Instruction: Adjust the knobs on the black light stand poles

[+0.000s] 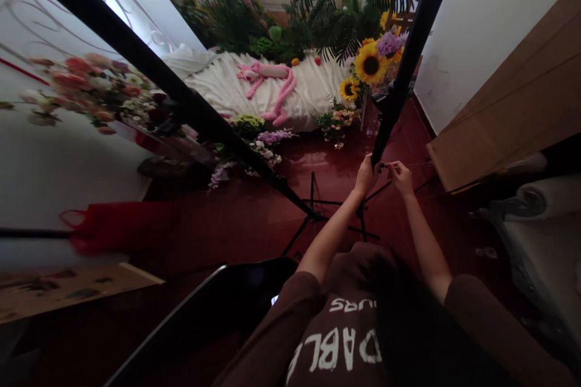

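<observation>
My left hand [367, 175] is wrapped round the lower part of a black tripod stand [394, 97] on the right. Just beside it, my right hand [399, 177] pinches a small dark knob [382, 165] on the side of the pole. A second black stand [200, 110] slants across the left, its thin legs [312, 213] spread on the dark red floor. Neither hand touches that one.
A white draped platform [318, 94] at the back bears a pink plush toy [272, 72]. Sunflowers [371, 63] stand behind the right pole, and pink flowers [91, 81] are at left. A red bag [109, 227], a brown board [508, 91] and a rolled white sheet [544, 199] flank the floor.
</observation>
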`<state>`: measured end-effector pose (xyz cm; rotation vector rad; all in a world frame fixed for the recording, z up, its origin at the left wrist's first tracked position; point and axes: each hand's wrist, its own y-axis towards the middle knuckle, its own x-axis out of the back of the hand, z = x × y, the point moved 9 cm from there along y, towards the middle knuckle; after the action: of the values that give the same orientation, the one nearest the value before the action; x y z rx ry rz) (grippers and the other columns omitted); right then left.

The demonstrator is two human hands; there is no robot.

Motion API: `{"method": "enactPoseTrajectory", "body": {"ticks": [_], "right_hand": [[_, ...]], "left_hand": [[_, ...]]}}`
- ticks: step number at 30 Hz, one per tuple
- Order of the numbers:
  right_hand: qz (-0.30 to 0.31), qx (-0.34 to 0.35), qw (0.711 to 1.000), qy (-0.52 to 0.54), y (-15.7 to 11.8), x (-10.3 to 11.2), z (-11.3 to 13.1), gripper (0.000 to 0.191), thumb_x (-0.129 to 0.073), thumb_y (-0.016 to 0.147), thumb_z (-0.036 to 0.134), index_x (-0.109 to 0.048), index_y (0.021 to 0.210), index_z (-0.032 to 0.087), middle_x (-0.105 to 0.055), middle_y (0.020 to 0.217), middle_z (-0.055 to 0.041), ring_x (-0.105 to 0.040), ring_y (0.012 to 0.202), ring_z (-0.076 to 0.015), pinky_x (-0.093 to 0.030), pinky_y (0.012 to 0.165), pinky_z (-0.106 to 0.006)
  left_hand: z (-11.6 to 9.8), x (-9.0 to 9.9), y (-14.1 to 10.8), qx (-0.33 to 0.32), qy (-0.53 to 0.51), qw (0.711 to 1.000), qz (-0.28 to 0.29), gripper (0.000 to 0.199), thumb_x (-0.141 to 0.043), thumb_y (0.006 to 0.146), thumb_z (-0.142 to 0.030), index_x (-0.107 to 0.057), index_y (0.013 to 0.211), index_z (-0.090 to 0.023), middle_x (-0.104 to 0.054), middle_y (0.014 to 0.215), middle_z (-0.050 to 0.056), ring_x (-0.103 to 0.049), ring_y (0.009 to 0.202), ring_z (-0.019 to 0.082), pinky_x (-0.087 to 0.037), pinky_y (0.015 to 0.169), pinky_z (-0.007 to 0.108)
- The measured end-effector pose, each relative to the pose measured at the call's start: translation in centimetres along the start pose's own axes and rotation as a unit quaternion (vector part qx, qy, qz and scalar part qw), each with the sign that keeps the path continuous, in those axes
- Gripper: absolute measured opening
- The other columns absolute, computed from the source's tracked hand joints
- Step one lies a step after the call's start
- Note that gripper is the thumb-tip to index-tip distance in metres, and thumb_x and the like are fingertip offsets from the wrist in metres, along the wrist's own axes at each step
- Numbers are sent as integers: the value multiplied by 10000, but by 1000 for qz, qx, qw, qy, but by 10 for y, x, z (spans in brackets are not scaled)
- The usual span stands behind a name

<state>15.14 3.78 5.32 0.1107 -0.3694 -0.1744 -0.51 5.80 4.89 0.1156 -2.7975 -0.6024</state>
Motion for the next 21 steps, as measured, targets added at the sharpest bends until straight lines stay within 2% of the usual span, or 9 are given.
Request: {"method": "enactPoseTrajectory", "body": {"ticks": [4, 7, 9, 11, 13, 16, 18, 21], "right_hand": [[-34, -49, 997, -40, 5, 1, -5, 650, -492, 777, 827, -623, 664, 200, -512, 426, 31, -494, 423, -126, -346, 490, -245], [-40, -74, 996, -1, 6, -4, -6, 696, -475, 719, 882, -592, 614, 204, -462, 393, 34, -437, 391, -118, -321, 457, -252], [-45, -71, 996, 40, 3, -7, -3, 688, -489, 702, 886, -565, 611, 208, -457, 411, 35, -426, 398, -115, -325, 456, -254], [-66, -53, 994, 63, -3, -6, -1, 655, -503, 720, 859, -556, 649, 209, -483, 457, 30, -456, 432, -121, -346, 470, -253], [-93, -37, 993, 69, -14, -5, -1, 617, -495, 761, 817, -575, 731, 206, -522, 508, 22, -498, 473, -137, -377, 488, -254], [-111, -39, 991, 68, -38, -12, -13, 580, -450, 826, 756, -602, 855, 198, -549, 546, 19, -530, 504, -158, -415, 506, -262], [-89, -56, 992, 67, -53, -27, -25, 564, -437, 847, 735, -603, 860, 196, -545, 545, 23, -531, 504, -158, -425, 508, -263], [-27, -81, 994, 70, -74, -59, -36, 561, -446, 852, 726, -616, 833, 191, -542, 547, 28, -519, 488, -140, -426, 508, -253]], "left_hand": [[-1, -1, 1, 8, 0, 1000, 10, 275, -521, 952, -377, -511, 1155, -191, -667, 977, 89, -646, 843, 168, -505, 783, 297], [-6, 1, -2, -1, -3, 1000, 20, 319, -503, 960, -403, -510, 1200, -192, -667, 1043, 106, -655, 911, 180, -510, 828, 314], [-10, 8, -8, -17, -9, 1000, 21, 363, -484, 967, -425, -501, 1252, -201, -646, 1145, 121, -647, 1009, 184, -507, 888, 324], [-11, 25, -21, -23, -6, 1000, 2, 381, -452, 977, -449, -512, 1258, -197, -622, 1192, 128, -632, 1051, 180, -500, 925, 333], [-7, 56, -37, -9, 15, 998, -56, 380, -411, 988, -468, -555, 1186, -178, -621, 1140, 126, -620, 1021, 179, -495, 928, 344], [-2, 125, -69, 19, 75, 975, -208, 376, -369, 997, -477, -584, 1039, -172, -613, 1033, 113, -587, 974, 187, -473, 919, 356], [-2, 179, -89, 34, 120, 937, -326, 361, -364, 998, -479, -564, 979, -180, -592, 987, 97, -570, 948, 185, -453, 923, 356], [1, 258, -110, 78, 163, 854, -487, 348, -376, 993, -499, -519, 978, -181, -561, 1006, 94, -558, 959, 177, -443, 920, 338]]}}
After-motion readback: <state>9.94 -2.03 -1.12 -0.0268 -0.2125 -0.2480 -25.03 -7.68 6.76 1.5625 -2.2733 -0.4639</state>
